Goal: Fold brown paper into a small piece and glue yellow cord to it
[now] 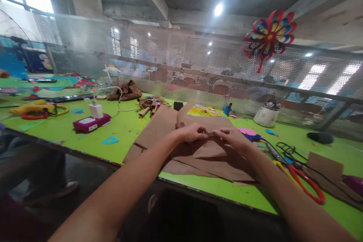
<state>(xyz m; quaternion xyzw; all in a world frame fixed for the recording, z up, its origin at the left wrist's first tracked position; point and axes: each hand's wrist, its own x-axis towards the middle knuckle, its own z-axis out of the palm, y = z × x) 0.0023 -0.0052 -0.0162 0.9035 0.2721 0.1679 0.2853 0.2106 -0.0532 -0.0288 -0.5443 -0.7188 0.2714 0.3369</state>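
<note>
My left hand [194, 132] and my right hand [230, 136] face each other over a pile of brown paper sheets [159, 128]. Between their fingertips runs a narrow brown paper strip [210, 134], pinched at both ends. Under the hands the sheets overlap and reach the near table edge. A curved piece of brown paper [185, 111] stands up just behind my left hand. Rolled brown paper tubes [150, 106] lie in a heap beyond the pile.
Right of my forearm lie scissors with red and yellow handles [307, 187] and a black cord [295, 153]. A white bottle [266, 113] stands farther back. On the left are a purple power strip [92, 122] and yellow-handled scissors [61, 110]. A perforated metal screen [181, 60] borders the green table.
</note>
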